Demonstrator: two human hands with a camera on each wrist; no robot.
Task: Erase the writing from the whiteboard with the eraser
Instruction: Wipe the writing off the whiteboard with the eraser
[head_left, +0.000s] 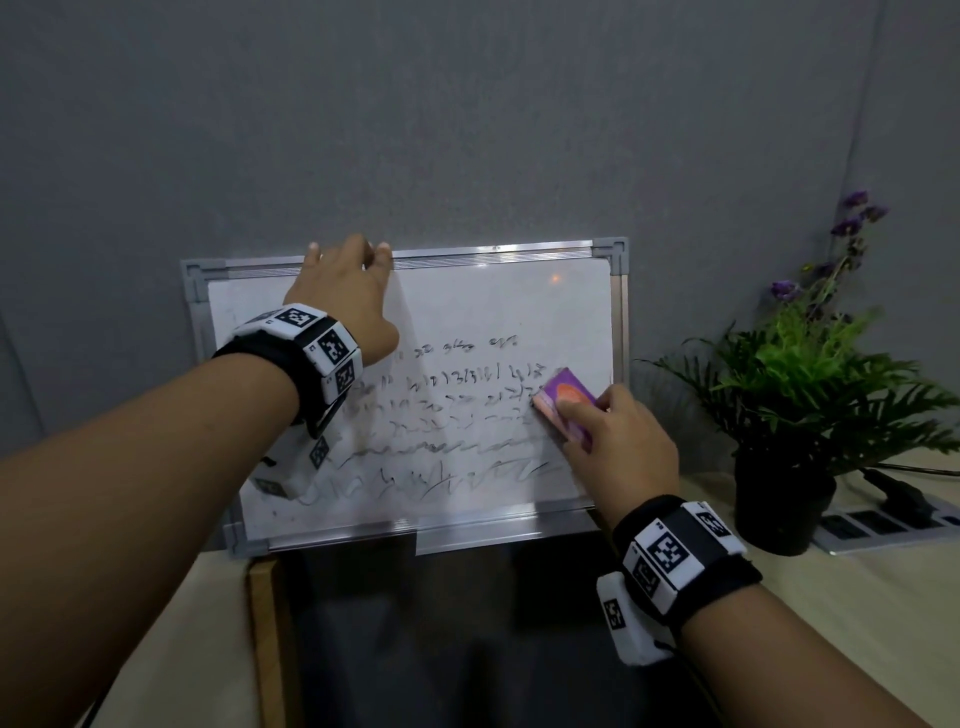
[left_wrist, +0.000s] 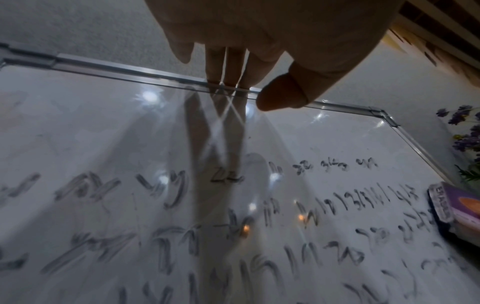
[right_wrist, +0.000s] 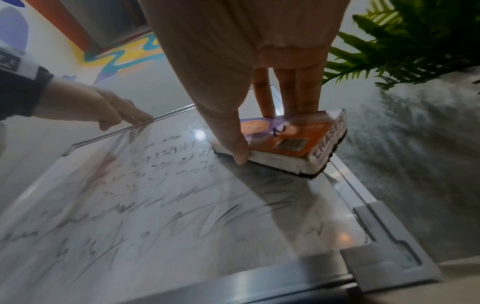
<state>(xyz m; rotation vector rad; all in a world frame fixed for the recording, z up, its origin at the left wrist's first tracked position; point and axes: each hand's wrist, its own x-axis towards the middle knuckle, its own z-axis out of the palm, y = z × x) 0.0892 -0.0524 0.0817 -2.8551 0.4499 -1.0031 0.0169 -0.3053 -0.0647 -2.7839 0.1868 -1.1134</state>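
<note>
The left hand (head_left: 347, 296) reaches up and forward to the top edge of the whiteboard (head_left: 519, 312). Its fingers (left_wrist: 235, 67) lie over the top frame and curl a little behind it, and the thumb (left_wrist: 283, 94) sits at the front, so the hand grips the edge. The arm is stretched out long, with a black band and white blocks on the wrist.

The right hand (head_left: 618, 447) is lower, at the right side of the board. It pinches the eraser (head_left: 566, 408), with the thumb (right_wrist: 233, 139) on one long side and the fingers (right_wrist: 298, 92) on the other. The dark bottom of the eraser is flat on the board, close to the right frame. The eraser is purple and orange on top.

Between the two hands the board has rows of dark writing (head_left: 457, 405). The rows below the right hand's thumb are smeared into long grey streaks. The rows higher up are sharper.

The board stands up against a grey wall (head_left: 467, 130) and its bottom edge rests on a pale table (head_left: 857, 597). To the right of the right hand is a plant (head_left: 810, 374) in a black pot, with purple flowers. Past the pot lies a power strip (head_left: 883, 519) with a black plug in it.

There is one board, one eraser, one plant, one power strip and two hands
</note>
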